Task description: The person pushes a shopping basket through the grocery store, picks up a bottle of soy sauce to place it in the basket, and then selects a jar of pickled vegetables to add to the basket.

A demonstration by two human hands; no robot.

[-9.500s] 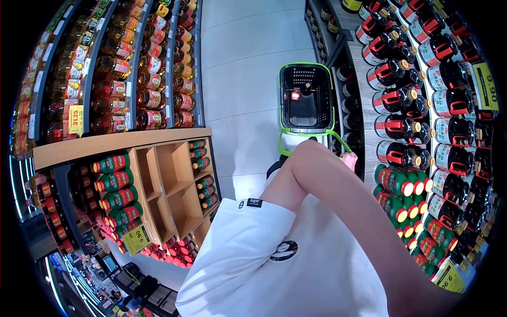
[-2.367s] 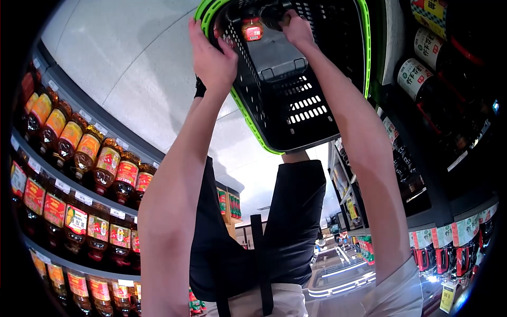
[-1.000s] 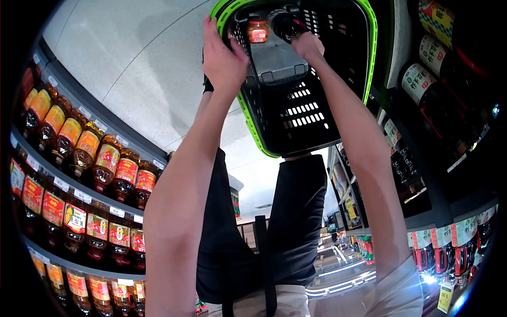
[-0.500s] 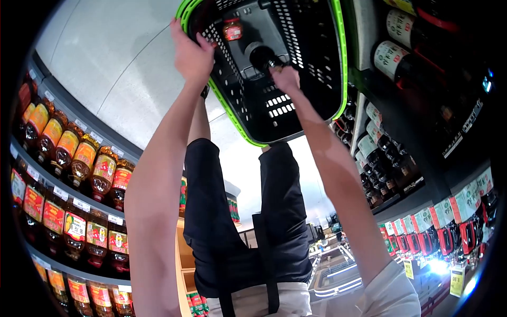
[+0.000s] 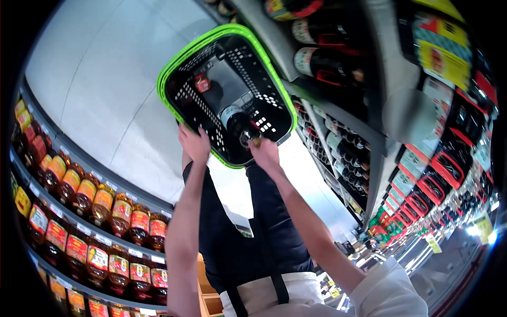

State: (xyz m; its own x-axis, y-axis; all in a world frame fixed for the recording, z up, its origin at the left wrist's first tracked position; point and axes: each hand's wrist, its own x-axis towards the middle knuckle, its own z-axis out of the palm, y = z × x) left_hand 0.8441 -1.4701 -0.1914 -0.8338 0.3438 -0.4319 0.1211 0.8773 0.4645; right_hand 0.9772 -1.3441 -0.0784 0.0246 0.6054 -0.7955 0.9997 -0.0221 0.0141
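Head view, person bent over floor.
- Left hand (image 5: 194, 143): fingers curled over green rim of basket (image 5: 177, 68).
- Right hand (image 5: 265, 154): fingers wrapped tight round neck of dark bottle (image 5: 234, 119), which lies inside basket at near end.
- Judgement: keep rim pinned so basket cannot slide, keep grip low on neck, keep bottle clear of small jar (image 5: 201, 83).
- Basket contents: bottle and jar, well apart.

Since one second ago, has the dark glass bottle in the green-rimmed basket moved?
Yes. The dark glass bottle has shifted away from the red-lidded jar, toward the near end of the green-rimmed basket, gripped by the right hand.
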